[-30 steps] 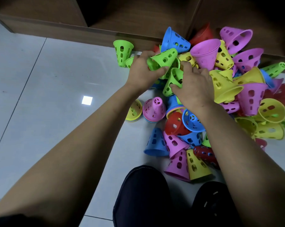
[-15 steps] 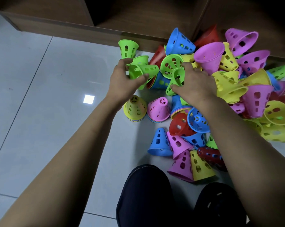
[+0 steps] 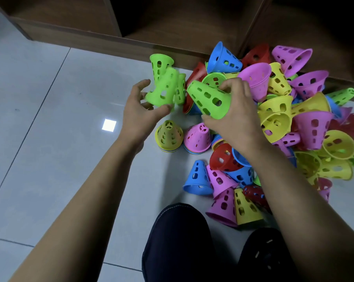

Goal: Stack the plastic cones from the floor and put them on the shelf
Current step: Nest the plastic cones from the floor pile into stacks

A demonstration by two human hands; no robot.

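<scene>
A heap of perforated plastic cones (image 3: 277,110) in green, yellow, pink, blue and red lies on the floor against the wooden shelf (image 3: 172,23). My left hand (image 3: 139,110) grips a blurred green cone (image 3: 163,90) just left of the heap. My right hand (image 3: 237,110) holds another green cone (image 3: 209,100) on its side, narrow end pointing up-left toward the first. The two green cones are close but apart. Below my hands stand a short stack topped by a yellow cone (image 3: 169,136) and one topped by a pink cone (image 3: 197,138).
An upturned green cone (image 3: 158,65) stands near the shelf base. Blue (image 3: 197,178), pink and yellow cones lie close to my dark-trousered knees (image 3: 178,241). Grey floor tiles (image 3: 49,139) stretch to the left. The shelf's low compartments open at the top.
My right hand has lifted a green cone out of the heap and turned it toward the left. My left hand has raised its green cone slightly.
</scene>
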